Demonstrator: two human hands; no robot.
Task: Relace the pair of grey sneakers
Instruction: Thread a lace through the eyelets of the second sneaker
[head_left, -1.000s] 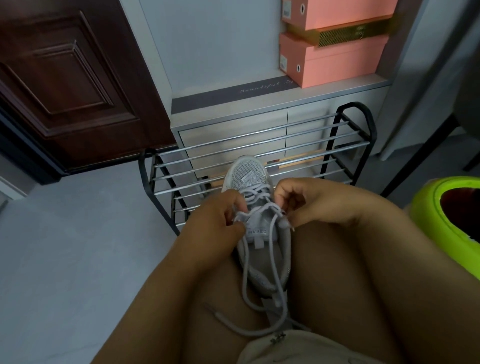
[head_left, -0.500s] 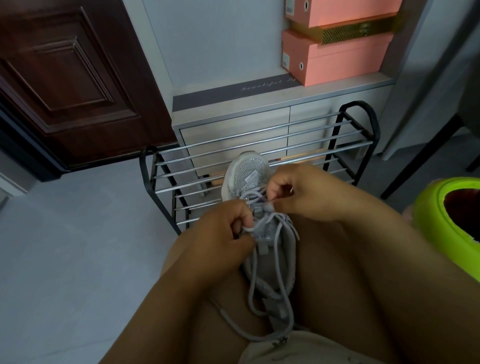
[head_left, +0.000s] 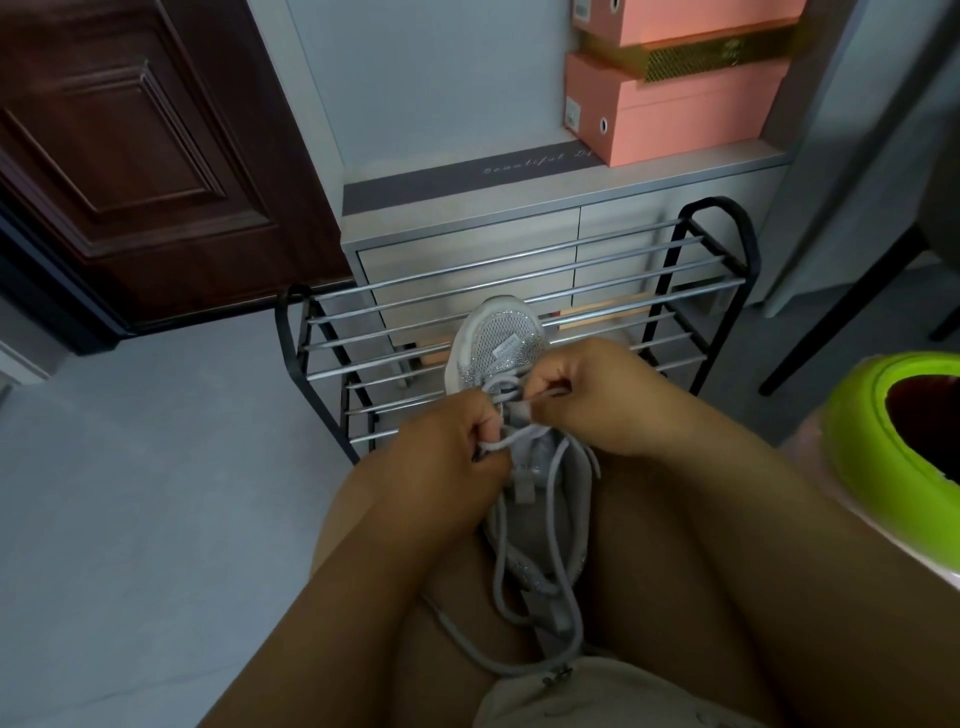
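— While it lies wedged between my knees, what is the grey sneaker (head_left: 511, 348) like?

— Mesh toe, glittery trim, rounded rubber cap pointing at the shoe rack (head_left: 519, 291) of chrome rods and black frame.

— And your hands?

— My left hand (head_left: 447, 457) pinches a loop of the soft round lace (head_left: 524, 597); my right hand (head_left: 587, 395) pinches its end near the upper eyelets. The slack trails over my thigh.

— Anything changed?

— Both hands have crept toward the toe, the right one furthest.
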